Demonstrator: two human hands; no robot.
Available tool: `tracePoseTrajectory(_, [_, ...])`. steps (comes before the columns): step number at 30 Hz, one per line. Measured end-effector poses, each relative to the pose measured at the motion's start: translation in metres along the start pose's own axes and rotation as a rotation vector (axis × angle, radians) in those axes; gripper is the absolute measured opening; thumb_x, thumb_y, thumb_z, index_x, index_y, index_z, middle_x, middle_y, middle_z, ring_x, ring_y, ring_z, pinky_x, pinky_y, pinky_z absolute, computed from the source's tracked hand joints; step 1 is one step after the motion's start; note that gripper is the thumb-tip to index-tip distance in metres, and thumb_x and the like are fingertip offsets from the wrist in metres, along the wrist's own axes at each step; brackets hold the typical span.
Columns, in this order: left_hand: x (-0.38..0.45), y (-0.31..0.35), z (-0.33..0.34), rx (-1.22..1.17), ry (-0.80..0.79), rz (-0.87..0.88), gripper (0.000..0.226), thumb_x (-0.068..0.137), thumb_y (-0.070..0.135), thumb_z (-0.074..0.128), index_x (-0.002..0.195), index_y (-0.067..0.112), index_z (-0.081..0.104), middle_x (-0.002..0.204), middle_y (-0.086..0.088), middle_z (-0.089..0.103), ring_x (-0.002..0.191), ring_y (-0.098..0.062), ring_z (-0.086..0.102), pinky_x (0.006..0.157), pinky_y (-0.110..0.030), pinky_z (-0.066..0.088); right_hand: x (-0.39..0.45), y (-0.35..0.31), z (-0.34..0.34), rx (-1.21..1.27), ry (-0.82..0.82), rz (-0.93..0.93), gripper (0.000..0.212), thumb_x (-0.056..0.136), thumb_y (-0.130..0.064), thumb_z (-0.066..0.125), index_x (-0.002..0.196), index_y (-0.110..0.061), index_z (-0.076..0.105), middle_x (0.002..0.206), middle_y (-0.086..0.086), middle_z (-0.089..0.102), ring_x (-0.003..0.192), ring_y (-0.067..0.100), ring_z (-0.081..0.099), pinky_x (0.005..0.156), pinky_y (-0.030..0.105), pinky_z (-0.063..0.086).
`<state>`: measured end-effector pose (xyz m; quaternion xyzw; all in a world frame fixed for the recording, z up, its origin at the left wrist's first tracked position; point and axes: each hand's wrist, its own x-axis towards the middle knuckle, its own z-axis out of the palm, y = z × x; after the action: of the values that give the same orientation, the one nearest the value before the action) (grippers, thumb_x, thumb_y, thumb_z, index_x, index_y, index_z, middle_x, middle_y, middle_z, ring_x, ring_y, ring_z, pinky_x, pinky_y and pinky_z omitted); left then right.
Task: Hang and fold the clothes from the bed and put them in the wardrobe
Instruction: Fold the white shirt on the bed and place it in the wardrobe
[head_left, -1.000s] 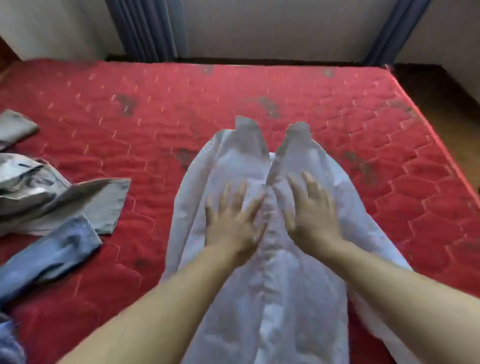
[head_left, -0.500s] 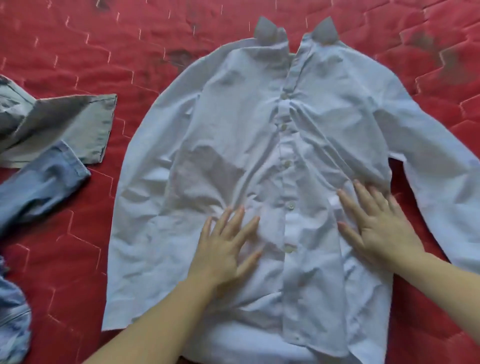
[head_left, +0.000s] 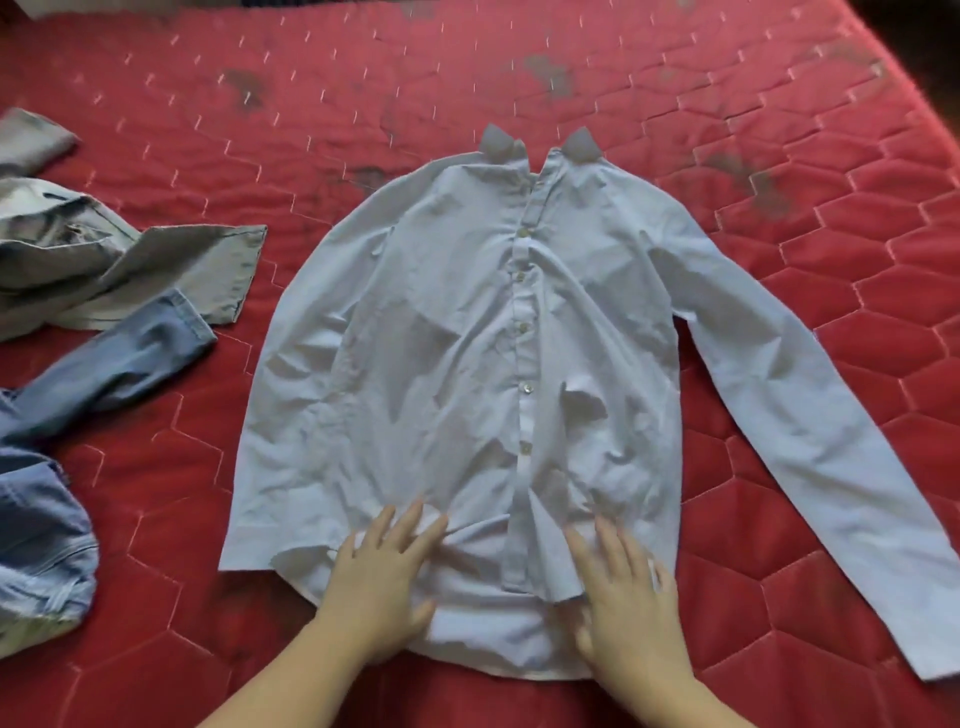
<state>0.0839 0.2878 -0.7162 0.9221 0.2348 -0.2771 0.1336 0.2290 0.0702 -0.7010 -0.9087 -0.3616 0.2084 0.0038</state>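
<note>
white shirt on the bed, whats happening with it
A person is pressing both flat hands, left hand and right hand, on the hem of a white shirt spread front-up on the red mattress. It is buttoned and not yet folded. Grey trousers and denim clothes wait alongside.

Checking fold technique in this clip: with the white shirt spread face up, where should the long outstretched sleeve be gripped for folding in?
Judging from the pose, pinch the white shirt at the cuff end of the outstretched sleeve, coming from the person's right, the outer edge. That sleeve lies flat and angled away from the body, its end free on the red mattress. The right hand, now flat on the hem, is nearest.
</note>
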Motion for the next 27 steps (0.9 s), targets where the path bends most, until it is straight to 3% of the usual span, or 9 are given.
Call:
tracePoseTrajectory(3, [-0.011, 0.015, 0.002, -0.055, 0.12, -0.049, 0.07, 0.083, 0.044, 0.053, 0.146, 0.043, 0.024, 0.153, 0.008, 0.026, 0.135, -0.021, 0.032, 0.103, -0.038, 0.04, -0.013, 0.026, -0.006, -0.012, -0.037, 0.053, 0.033, 0.081, -0.018, 0.061, 0.111, -0.032, 0.058, 0.105, -0.006, 0.06, 0.1, 0.022, 0.061, 0.072, 0.036, 0.038])
tracePoseTrajectory(5, [-0.013, 0.024, 0.001, -0.144, 0.159, -0.093, 0.062, 0.082, 0.034, 0.058, 0.14, 0.038, 0.036, 0.136, 0.009, 0.042, 0.116, -0.021, 0.049, 0.091, -0.036, 0.047, -0.021, 0.043, -0.009, -0.021, -0.007, 0.041, 0.023, 0.091, -0.017, 0.046, 0.109, -0.029, 0.056, 0.105, -0.005, 0.059, 0.1, 0.021, 0.06, 0.072, 0.035, 0.033])
tracePoseTrajectory(7, [-0.015, 0.031, -0.005, -0.2, 0.155, -0.15, 0.055, 0.083, 0.026, 0.06, 0.134, 0.035, 0.041, 0.13, 0.006, 0.046, 0.11, -0.025, 0.056, 0.089, -0.038, 0.047, -0.031, 0.056, -0.016, 0.012, 0.037, 0.073, 0.023, 0.093, -0.018, 0.046, 0.11, -0.027, 0.058, 0.105, -0.003, 0.062, 0.093, 0.026, 0.061, 0.071, 0.036, 0.035])
tracePoseTrajectory(11, [-0.017, 0.044, -0.012, -0.077, 0.192, -0.155, 0.048, 0.085, 0.029, 0.056, 0.13, 0.035, 0.044, 0.124, 0.003, 0.052, 0.113, -0.025, 0.052, 0.093, -0.04, 0.043, -0.055, 0.079, -0.03, 0.016, 0.108, 0.106, 0.028, 0.092, -0.017, 0.049, 0.118, -0.024, 0.057, 0.103, 0.0, 0.063, 0.083, 0.033, 0.062, 0.072, 0.04, 0.041])
tracePoseTrajectory(16, [-0.018, 0.064, -0.004, 0.034, 0.228, -0.04, 0.053, 0.084, 0.032, 0.055, 0.135, 0.035, 0.04, 0.126, 0.003, 0.048, 0.115, -0.024, 0.047, 0.09, -0.038, 0.038, -0.064, 0.099, -0.027, -0.091, 0.021, 0.121, 0.022, 0.091, -0.02, 0.046, 0.111, -0.027, 0.049, 0.098, -0.002, 0.062, 0.085, 0.028, 0.062, 0.067, 0.036, 0.039])
tracePoseTrajectory(20, [-0.01, 0.053, 0.004, 0.08, 0.301, -0.026, 0.052, 0.08, 0.026, 0.058, 0.13, 0.032, 0.046, 0.126, 0.002, 0.049, 0.115, -0.025, 0.046, 0.089, -0.037, 0.036, -0.063, 0.121, -0.015, -0.097, -0.045, 0.242, 0.021, 0.085, -0.019, 0.047, 0.104, -0.025, 0.041, 0.099, 0.003, 0.063, 0.083, 0.034, 0.063, 0.064, 0.035, 0.039])
tracePoseTrajectory(24, [-0.003, 0.041, 0.006, 0.061, 0.376, -0.014, 0.054, 0.076, 0.024, 0.062, 0.128, 0.031, 0.05, 0.124, 0.0, 0.053, 0.112, -0.027, 0.048, 0.087, -0.038, 0.035, -0.067, 0.115, 0.001, -0.025, 0.058, 0.413, 0.036, 0.081, -0.02, 0.056, 0.114, -0.02, 0.042, 0.106, 0.011, 0.054, 0.091, 0.036, 0.058, 0.074, 0.043, 0.041])
tracePoseTrajectory(27, [0.004, 0.037, 0.007, 0.011, 0.348, 0.005, 0.035, 0.083, 0.023, 0.058, 0.118, 0.027, 0.055, 0.113, -0.001, 0.059, 0.104, -0.028, 0.053, 0.082, -0.037, 0.036, -0.063, 0.081, 0.008, 0.026, 0.155, 0.333, 0.052, 0.075, -0.025, 0.072, 0.122, -0.019, 0.051, 0.109, 0.013, 0.051, 0.098, 0.036, 0.055, 0.08, 0.045, 0.04])
